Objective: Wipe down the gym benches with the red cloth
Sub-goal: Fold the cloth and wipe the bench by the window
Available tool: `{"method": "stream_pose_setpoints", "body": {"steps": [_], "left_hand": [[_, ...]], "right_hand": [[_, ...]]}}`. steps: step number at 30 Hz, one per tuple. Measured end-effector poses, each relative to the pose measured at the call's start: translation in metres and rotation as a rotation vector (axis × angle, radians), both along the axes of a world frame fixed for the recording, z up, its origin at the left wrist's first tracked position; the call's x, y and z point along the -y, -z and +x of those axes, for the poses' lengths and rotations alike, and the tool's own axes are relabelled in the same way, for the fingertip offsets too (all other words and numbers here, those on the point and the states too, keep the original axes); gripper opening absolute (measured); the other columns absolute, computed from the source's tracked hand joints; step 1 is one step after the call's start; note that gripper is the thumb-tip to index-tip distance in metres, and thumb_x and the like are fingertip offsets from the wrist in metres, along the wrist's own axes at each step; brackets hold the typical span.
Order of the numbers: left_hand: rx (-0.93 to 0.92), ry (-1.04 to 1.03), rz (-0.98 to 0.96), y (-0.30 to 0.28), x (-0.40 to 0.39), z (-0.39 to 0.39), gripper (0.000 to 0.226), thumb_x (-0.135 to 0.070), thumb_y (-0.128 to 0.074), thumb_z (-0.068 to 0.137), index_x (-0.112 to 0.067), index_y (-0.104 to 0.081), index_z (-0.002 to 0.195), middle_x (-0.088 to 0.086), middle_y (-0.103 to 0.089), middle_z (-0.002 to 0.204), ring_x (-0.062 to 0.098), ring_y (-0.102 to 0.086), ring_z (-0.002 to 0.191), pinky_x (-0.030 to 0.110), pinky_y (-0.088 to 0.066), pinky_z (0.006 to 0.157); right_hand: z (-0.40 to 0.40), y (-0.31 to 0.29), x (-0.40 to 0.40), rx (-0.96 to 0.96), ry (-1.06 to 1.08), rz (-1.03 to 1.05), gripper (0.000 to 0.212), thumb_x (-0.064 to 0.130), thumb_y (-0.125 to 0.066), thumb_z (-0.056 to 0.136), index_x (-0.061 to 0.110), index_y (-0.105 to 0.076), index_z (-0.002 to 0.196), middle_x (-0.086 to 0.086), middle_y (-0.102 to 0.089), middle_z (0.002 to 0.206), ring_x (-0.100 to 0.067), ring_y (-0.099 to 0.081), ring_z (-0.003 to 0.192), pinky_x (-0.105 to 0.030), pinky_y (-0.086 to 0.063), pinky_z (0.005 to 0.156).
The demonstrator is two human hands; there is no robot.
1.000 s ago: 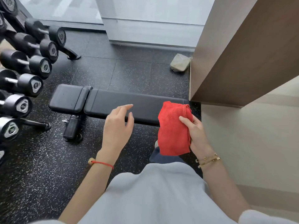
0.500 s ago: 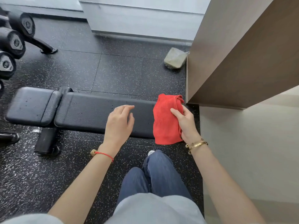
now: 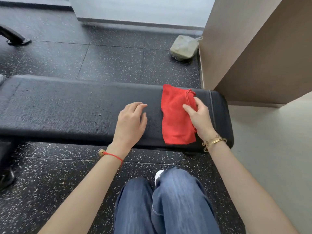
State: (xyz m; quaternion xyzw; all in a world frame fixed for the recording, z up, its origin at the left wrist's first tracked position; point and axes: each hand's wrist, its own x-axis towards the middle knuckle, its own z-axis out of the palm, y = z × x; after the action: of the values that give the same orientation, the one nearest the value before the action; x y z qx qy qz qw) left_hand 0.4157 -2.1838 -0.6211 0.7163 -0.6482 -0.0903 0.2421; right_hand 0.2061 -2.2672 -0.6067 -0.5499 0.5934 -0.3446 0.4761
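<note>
A long black padded gym bench (image 3: 67, 108) runs across the view from left to right. The folded red cloth (image 3: 175, 119) lies on its right end. My right hand (image 3: 199, 119) holds the cloth by its right edge, thumb on top, fingers curled round the fold. My left hand (image 3: 131, 122) hovers just over the bench pad left of the cloth, fingers relaxed and slightly bent, holding nothing. Small dark specks dot the pad near my left hand.
A brown wooden partition (image 3: 253, 53) stands close to the bench's right end, with a pale wall (image 3: 270, 149) below it. A grey-green pouch (image 3: 184, 48) lies on the speckled black floor behind the bench. A black rack foot (image 3: 13, 37) shows at far left. My jeans-clad legs (image 3: 165, 203) stand in front.
I have come closer and bent down over the bench. My right hand has brought the cloth down from the air onto the bench's right end. The dumbbell rack has left the view.
</note>
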Motion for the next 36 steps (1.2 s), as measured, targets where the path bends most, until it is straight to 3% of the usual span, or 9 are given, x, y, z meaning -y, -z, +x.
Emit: {"method": "stream_pose_setpoints", "body": {"steps": [3,5,10,13,17,22,27,32,36], "left_hand": [[0.027,-0.011,-0.080,0.033,0.005,0.001,0.032,-0.016,-0.053,0.095,-0.010,-0.061,0.125,0.005,-0.060,0.129,0.024,-0.053,0.122,0.037,-0.042,0.099],[0.044,-0.016,-0.114,0.048,0.009,0.001,0.033,-0.020,-0.052,0.095,-0.011,-0.060,0.126,0.005,-0.059,0.130,0.024,-0.052,0.123,0.040,-0.041,0.101],[0.086,-0.020,-0.136,0.060,0.009,0.001,0.034,-0.022,-0.049,0.096,-0.011,-0.060,0.126,0.005,-0.058,0.131,0.025,-0.049,0.126,0.040,-0.037,0.106],[0.109,-0.037,-0.128,0.060,0.007,0.000,0.035,-0.023,-0.049,0.095,-0.012,-0.060,0.126,0.004,-0.056,0.133,0.025,-0.046,0.128,0.039,-0.034,0.108],[0.112,-0.048,-0.147,0.066,0.007,0.002,0.035,-0.023,-0.049,0.093,-0.013,-0.060,0.126,0.003,-0.056,0.133,0.026,-0.046,0.128,0.040,-0.034,0.109],[0.105,-0.043,-0.164,0.067,0.005,0.004,0.036,-0.021,-0.050,0.092,-0.012,-0.060,0.126,0.003,-0.057,0.132,0.025,-0.046,0.128,0.039,-0.035,0.109],[0.098,-0.044,-0.169,0.069,0.005,0.004,0.037,-0.020,-0.050,0.092,-0.011,-0.060,0.126,0.004,-0.057,0.132,0.026,-0.046,0.129,0.040,-0.034,0.110],[0.096,-0.046,-0.167,0.068,0.006,0.003,0.037,-0.020,-0.049,0.091,-0.011,-0.061,0.125,0.004,-0.057,0.132,0.026,-0.046,0.129,0.039,-0.034,0.110],[0.097,-0.047,-0.162,0.069,0.006,0.004,0.038,-0.019,-0.050,0.091,-0.012,-0.060,0.126,0.003,-0.057,0.133,0.025,-0.046,0.129,0.039,-0.034,0.110]], "right_hand": [[-0.016,0.022,0.005,-0.315,0.032,-0.195,0.024,0.026,-0.063,0.087,0.015,-0.061,0.108,0.003,-0.070,0.098,-0.021,-0.066,0.098,-0.033,-0.049,0.088],[-0.020,0.029,0.003,-0.490,0.076,-0.308,0.030,0.032,-0.063,0.084,0.020,-0.055,0.110,0.006,-0.066,0.099,-0.021,-0.064,0.097,-0.033,-0.048,0.082],[-0.011,0.029,-0.005,-0.741,-0.029,-0.658,0.052,0.031,-0.060,0.086,0.011,-0.050,0.132,-0.010,-0.051,0.130,-0.029,-0.045,0.121,-0.040,-0.035,0.106],[0.015,0.031,-0.007,-0.818,-0.324,-0.590,0.059,0.039,-0.053,0.092,0.020,-0.040,0.146,-0.008,-0.033,0.155,-0.029,-0.025,0.144,-0.046,-0.016,0.119],[0.043,0.055,-0.011,-0.973,-0.478,-0.439,0.064,0.050,-0.039,0.097,0.035,-0.014,0.154,0.000,0.002,0.164,-0.025,0.000,0.151,-0.048,0.001,0.121],[0.027,0.066,-0.029,-0.884,-0.480,-0.507,0.071,0.047,-0.039,0.098,0.026,-0.005,0.156,0.005,0.002,0.164,-0.016,0.000,0.151,-0.040,0.001,0.123],[0.003,0.064,-0.012,-0.848,-0.374,-0.439,0.066,0.046,-0.041,0.098,0.027,-0.014,0.156,0.000,-0.001,0.164,-0.014,-0.001,0.151,-0.030,0.009,0.120],[0.050,0.060,0.016,-0.952,-0.412,-0.429,0.056,0.041,-0.031,0.101,0.033,-0.015,0.155,0.004,-0.006,0.164,-0.013,-0.001,0.151,-0.050,0.011,0.120],[0.049,0.062,-0.010,-0.911,-0.523,-0.500,0.056,0.042,-0.033,0.100,0.038,-0.015,0.153,0.008,-0.008,0.164,-0.015,-0.001,0.151,-0.051,0.008,0.120]]}}
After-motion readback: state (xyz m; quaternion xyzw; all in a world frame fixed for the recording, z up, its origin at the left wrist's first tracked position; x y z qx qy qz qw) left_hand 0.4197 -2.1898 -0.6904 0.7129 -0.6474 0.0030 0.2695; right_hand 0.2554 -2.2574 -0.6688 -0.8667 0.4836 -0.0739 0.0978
